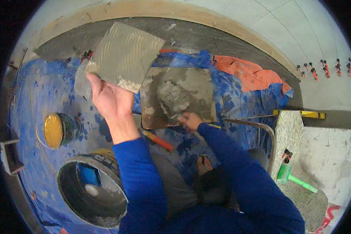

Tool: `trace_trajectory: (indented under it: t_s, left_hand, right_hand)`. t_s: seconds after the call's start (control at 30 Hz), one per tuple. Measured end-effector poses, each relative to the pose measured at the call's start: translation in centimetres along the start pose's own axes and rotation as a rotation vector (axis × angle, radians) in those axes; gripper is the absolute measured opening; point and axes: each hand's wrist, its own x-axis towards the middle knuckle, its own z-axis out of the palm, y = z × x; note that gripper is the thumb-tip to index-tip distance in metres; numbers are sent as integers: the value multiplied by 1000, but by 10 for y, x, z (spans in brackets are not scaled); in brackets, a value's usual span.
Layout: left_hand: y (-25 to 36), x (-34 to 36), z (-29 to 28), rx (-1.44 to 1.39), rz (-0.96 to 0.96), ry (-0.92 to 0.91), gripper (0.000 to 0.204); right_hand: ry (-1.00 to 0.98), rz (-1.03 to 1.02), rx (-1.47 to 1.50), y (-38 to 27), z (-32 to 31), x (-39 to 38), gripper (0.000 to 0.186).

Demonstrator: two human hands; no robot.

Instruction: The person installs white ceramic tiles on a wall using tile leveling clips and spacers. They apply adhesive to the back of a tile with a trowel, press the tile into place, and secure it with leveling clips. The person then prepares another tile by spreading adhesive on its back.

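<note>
My left hand (111,99) is closed on the lower edge of a square grey tile (124,54), held tilted up with its face toward me. Ridged streaks of mortar run over that face, with a paler clump along the lower edge. My right hand (190,121) is closed and smeared by motion at the front edge of a square board (204,84). What it grips is too blurred to name. A heap of wet grey mortar (173,95) lies on the board. Just left of it, a tool with an orange handle (159,141) rests on the blue tarp (93,132).
A large black bucket (64,191) holding a blue thing stands at lower left, near a yellow-lidded container (52,130). An orange cloth (249,72) lies at the back. Right are a metal frame (271,136), a yellow level (314,114) and a green mallet (284,173).
</note>
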Motion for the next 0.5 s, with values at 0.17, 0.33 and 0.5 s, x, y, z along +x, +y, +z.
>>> trace_trajectory:
  t_s: [0.17, 0.33, 0.5]
  left_hand:
    - [2, -2, 3, -20, 35, 7, 59]
    - [-3, -3, 5, -12, 23, 11, 58]
    - [-5, -1, 0, 21, 17, 34, 57]
  right_hand:
    - [-31, -253, -157, 19, -48, -5, 47]
    - [-139, -194, -341, 30, -43, -19, 61]
    - [-63, -201, -598, 7, -100, -25, 58]
